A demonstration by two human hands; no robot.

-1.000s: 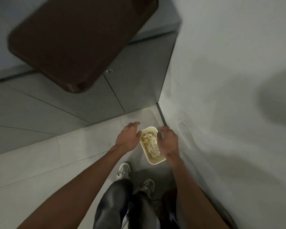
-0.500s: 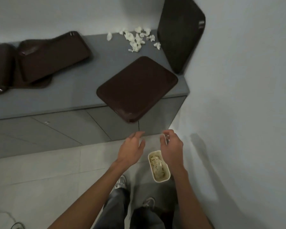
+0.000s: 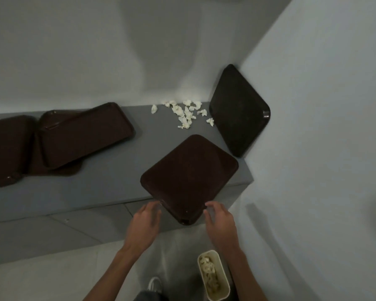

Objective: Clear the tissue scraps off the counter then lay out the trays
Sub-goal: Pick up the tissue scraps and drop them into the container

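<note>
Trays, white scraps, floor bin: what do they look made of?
Trays: likely moulded plastic, dark brown, matte with faint gloss at the rounded rims. White scraps: thin tissue paper, crumpled and torn, matte. Floor bin: probably plastic, smooth cream walls, rounded corners; too dim to be sure.

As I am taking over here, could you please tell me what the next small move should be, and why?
Probably reach the empty left hand and right hand past the overhanging tray to the tissue scraps: they lie uncleared on the counter, and the bin on the floor already holds some.
</note>
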